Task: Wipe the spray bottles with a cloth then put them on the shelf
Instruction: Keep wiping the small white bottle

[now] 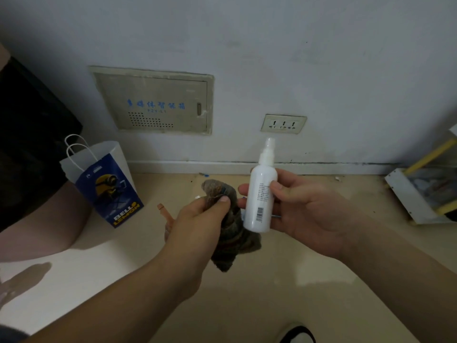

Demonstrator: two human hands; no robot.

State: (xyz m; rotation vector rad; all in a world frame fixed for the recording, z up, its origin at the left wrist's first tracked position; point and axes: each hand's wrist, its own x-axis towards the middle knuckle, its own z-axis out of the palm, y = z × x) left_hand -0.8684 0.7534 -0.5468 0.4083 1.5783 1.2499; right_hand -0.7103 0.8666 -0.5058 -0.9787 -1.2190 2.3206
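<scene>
While our right grip [304,214] pinches the white spray bottle [261,194] upright in the air and our left grip [197,216] bunches the cloth [230,238] just beside it, we judge a hard wipe could twist the smooth bottle loose onto the floor [247,305]

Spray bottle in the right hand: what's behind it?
The right hand holds the spray bottle; fingertips show past its left edge. The cloth, gripped by the left hand, hangs behind its base. Middle of those fingers: covered.
</scene>
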